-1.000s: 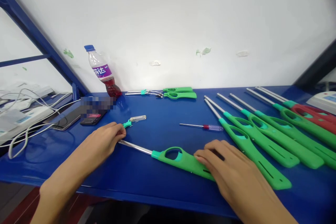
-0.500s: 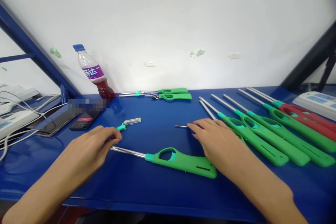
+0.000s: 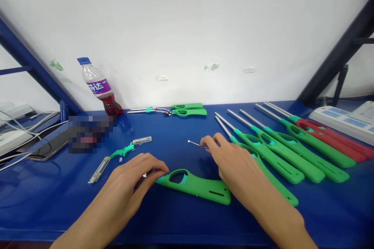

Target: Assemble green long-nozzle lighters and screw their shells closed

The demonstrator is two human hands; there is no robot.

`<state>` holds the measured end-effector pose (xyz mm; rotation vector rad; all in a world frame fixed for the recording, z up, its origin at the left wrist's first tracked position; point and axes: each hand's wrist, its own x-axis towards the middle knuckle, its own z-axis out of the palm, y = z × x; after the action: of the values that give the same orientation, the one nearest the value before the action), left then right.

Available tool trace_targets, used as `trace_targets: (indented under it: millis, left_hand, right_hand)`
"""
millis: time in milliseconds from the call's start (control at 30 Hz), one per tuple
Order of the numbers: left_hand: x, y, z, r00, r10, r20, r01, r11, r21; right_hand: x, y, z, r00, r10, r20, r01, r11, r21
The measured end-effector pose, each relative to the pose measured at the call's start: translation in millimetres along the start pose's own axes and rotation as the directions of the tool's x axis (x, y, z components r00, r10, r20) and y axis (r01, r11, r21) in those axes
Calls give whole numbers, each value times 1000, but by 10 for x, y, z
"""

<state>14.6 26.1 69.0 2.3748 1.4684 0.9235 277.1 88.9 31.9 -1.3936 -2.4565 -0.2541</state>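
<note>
A green long-nosed gas lighter (image 3: 201, 188) lies in front of me, handle to the right. The fingers of my left hand (image 3: 133, 183) pinch it at the teal collar, hiding most of its metal tube. My right hand (image 3: 233, 161), above the handle's far end, is closed on a thin metal rod (image 3: 193, 142); the tip points left and the rest is hidden in the fingers. Beyond my left hand lie a teal lighter part (image 3: 124, 150), a clear fuel tube (image 3: 142, 140) and another clear tube (image 3: 99, 169).
Several green lighters (image 3: 280, 159) and red ones (image 3: 330, 136) lie in a row at right, before a white power strip (image 3: 344, 120). Lighter pieces (image 3: 188, 109) lie by the wall. A bottle (image 3: 101, 89), a phone (image 3: 49, 146) and white cables (image 3: 17, 155) are at left.
My left hand has moved right, from the lighter's tube tip to its collar. The rod in my right hand has tilted, its tip now higher than its hidden end. The view has shifted slightly.
</note>
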Motion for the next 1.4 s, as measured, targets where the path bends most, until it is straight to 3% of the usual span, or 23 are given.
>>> trace_targets:
  millis: [133, 233, 333, 400, 567, 700, 767, 967, 1100, 1200, 1400]
  left_hand:
    - [-4, 92, 164, 993, -75, -89, 72, 997, -35]
    - [-15, 147, 264, 988, -93, -125, 88, 995, -44]
    - [26, 200, 294, 993, -50, -111, 43, 997, -68]
    - [104, 233, 277, 995, 28, -91, -35, 996, -78]
    - [424, 263, 269, 980, 197, -36, -197, 980, -10]
    - [601, 233, 400, 901, 408, 148, -417, 908, 31]
    - [628, 233, 463, 885, 432, 174, -441, 897, 19]
    - [645, 320, 530, 944, 331, 17, -325, 936, -137]
    - [645, 351, 606, 966, 251, -57, -256, 923, -288]
    - [604, 334, 707, 988, 150, -40, -154, 907, -391]
    - [494, 255, 834, 995, 84, 56, -44, 856, -514]
  right_hand:
    - [-39, 44, -119, 994, 54, -92, -30, 969, 245]
    - [-82, 50, -235, 977, 97, -188, 19, 847, 532]
    - [-130, 71, -342, 963, 163, -214, 26, 733, 679]
    - [-168, 105, -412, 962, 196, -191, -4, 709, 705]
    - [-272, 208, -572, 967, 221, -129, -87, 758, 646]
    - [-319, 213, -637, 962, 244, -124, -106, 750, 653]
    - [-326, 206, -661, 952, 269, -145, -108, 739, 665]
    - [-266, 235, -813, 938, 323, -129, -112, 630, 768]
    - [-122, 147, -900, 898, 399, -184, -63, 532, 844]
    - [-36, 44, -927, 891, 398, -218, -8, 494, 869]
    - [-100, 67, -949, 866, 419, -272, -2, 547, 837]
